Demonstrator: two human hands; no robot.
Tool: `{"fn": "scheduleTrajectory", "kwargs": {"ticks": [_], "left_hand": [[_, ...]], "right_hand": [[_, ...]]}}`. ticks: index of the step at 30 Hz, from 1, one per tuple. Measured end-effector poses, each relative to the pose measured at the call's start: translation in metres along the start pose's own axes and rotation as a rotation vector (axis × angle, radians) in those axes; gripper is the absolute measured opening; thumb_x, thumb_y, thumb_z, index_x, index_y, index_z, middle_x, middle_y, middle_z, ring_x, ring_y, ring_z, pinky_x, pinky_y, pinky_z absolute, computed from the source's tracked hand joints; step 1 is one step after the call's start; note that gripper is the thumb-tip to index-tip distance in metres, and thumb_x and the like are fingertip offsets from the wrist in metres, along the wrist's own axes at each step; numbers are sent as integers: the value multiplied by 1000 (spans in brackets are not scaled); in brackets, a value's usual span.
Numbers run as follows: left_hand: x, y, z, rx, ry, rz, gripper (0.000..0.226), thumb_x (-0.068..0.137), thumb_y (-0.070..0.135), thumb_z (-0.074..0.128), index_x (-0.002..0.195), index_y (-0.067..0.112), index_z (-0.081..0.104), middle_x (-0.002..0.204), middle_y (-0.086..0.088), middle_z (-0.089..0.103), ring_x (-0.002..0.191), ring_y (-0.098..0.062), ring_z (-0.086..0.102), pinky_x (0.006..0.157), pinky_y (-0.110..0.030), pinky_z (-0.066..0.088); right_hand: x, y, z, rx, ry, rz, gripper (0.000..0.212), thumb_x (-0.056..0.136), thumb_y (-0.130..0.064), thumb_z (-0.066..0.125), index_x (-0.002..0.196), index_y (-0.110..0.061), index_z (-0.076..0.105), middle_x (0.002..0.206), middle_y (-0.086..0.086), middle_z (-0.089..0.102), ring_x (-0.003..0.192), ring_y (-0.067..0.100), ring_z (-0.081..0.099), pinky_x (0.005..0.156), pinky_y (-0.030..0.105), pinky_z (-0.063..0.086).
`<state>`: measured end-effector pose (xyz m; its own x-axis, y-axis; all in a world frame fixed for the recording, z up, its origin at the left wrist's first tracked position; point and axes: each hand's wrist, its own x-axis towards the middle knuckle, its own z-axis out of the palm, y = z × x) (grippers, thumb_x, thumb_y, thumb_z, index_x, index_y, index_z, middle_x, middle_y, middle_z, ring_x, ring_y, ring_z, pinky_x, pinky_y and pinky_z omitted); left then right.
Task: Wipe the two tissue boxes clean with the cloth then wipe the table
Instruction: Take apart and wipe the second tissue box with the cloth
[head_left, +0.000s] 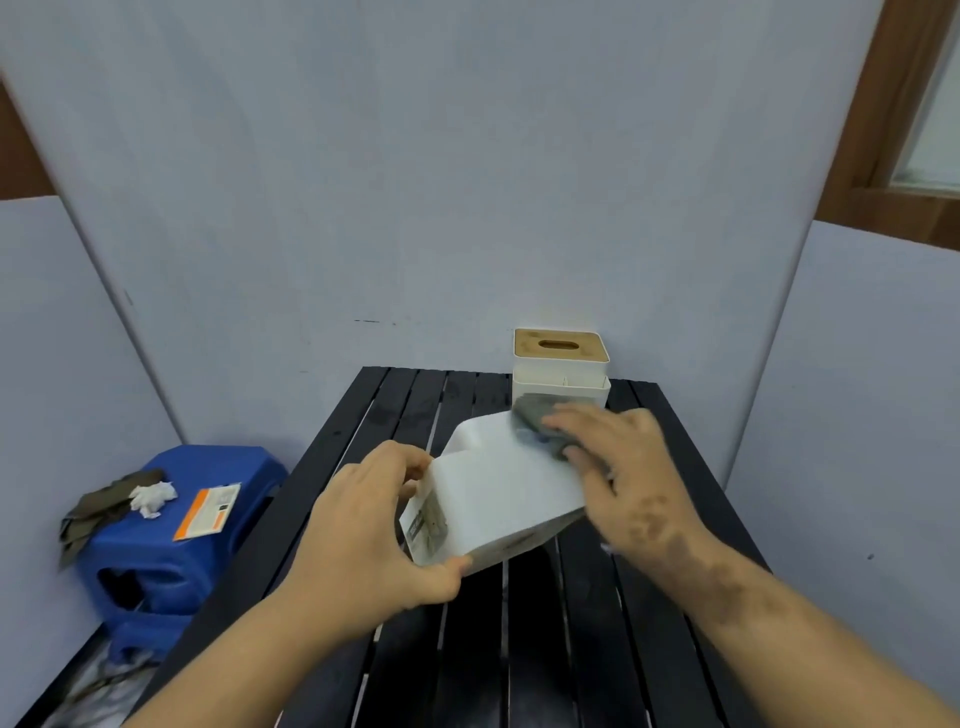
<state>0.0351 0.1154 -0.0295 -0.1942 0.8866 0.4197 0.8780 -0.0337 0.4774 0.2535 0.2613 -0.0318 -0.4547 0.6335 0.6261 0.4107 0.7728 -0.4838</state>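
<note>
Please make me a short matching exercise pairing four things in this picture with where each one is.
Things:
1. tilted white plastic tissue box
2. grey wiping cloth
3. white tissue box with a wooden lid
4. crumpled white tissue

Places:
A. on the blue plastic stool
B. under the right hand
C. upright at the far edge of the black slatted table
D. in the grip of the left hand

Pairs: 1-D, 2-B, 3-C, 4-A

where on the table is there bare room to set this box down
Bare slats on the table left of the back tissue box, and along the near edge between the forearms. Crowded mid-right: held box, cloth, left hand, right hand.
</note>
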Motion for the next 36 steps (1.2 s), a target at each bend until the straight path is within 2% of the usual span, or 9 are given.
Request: {"fn": "scheduleTrajectory", "kwargs": {"ticks": [3, 6, 13, 16, 19, 21, 24, 28, 36], "left_hand": [[2, -9, -4, -46, -56, -26, 76, 50, 64, 79, 116, 44, 46, 111, 32, 56, 104, 4, 58, 83, -19, 49], [7, -23, -8, -100, -109, -67, 74, 53, 59, 81, 117, 47, 45, 116, 32, 57, 110, 4, 58, 90, -23, 51], [13, -27, -5, -260, -172, -165, 59, 69, 40, 86, 115, 46, 50, 119, 33, 59, 113, 7, 59, 99, -35, 52], [13, -21, -5, -245, -198, -170, 59, 75, 40, 84, 121, 45, 48, 119, 33, 59, 115, 12, 55, 105, -39, 49], [16, -11, -11, -177, -217, -178, 84, 69, 62, 78, 139, 47, 34, 138, 30, 46, 130, 6, 46, 114, -41, 42], [23, 1, -16, -98, -199, -151, 104, 64, 73, 74, 149, 46, 21, 150, 23, 37, 141, -7, 36, 118, -47, 35], [43, 35, -16, 86, -264, -43, 103, 74, 66, 74, 155, 37, 16, 156, 15, 29, 144, -16, 27, 122, -49, 23], [79, 79, 2, 309, -441, 64, 100, 80, 62, 73, 157, 27, 18, 157, 5, 32, 146, -20, 26, 120, -48, 15], [122, 98, 23, 600, -638, 122, 94, 74, 74, 68, 148, 25, 34, 142, 1, 51, 130, -25, 49, 113, -55, 26]], "right_hand": [[1, 13, -3, 58, -9, 195, 40, 96, -7, 59, 126, -34, 65, 119, -7, 62, 98, 1, 45, 100, 14, 42], [-3, 7, -3, 117, -22, 247, 39, 97, -7, 58, 127, -31, 65, 117, -1, 60, 101, 1, 49, 88, -5, 31], [-10, 18, -7, 298, -41, 389, 41, 96, -8, 61, 120, -40, 66, 122, -4, 65, 118, 14, 57, 107, 33, 45], [-12, 17, -13, 327, -49, 411, 41, 95, -7, 62, 122, -37, 67, 123, -8, 65, 119, 13, 57, 108, 39, 47], [-12, 16, -23, 312, -53, 395, 42, 94, -6, 63, 118, -40, 67, 120, -10, 66, 117, 12, 58, 107, 35, 47], [-10, 16, -32, 316, -46, 396, 40, 94, -4, 63, 114, -39, 68, 115, -12, 66, 113, 11, 59, 99, 20, 48], [-10, 19, -42, 316, -73, 429, 35, 94, -2, 62, 113, -31, 70, 104, -19, 64, 103, 5, 60, 80, 2, 41], [-11, 26, -44, 231, -133, 477, 29, 93, -4, 63, 110, -26, 72, 109, -9, 67, 103, 9, 60, 73, 2, 36], [-17, 33, -51, 164, -220, 486, 24, 93, -9, 63, 106, -28, 71, 99, -12, 65, 91, 4, 59, 70, 7, 40]]}}
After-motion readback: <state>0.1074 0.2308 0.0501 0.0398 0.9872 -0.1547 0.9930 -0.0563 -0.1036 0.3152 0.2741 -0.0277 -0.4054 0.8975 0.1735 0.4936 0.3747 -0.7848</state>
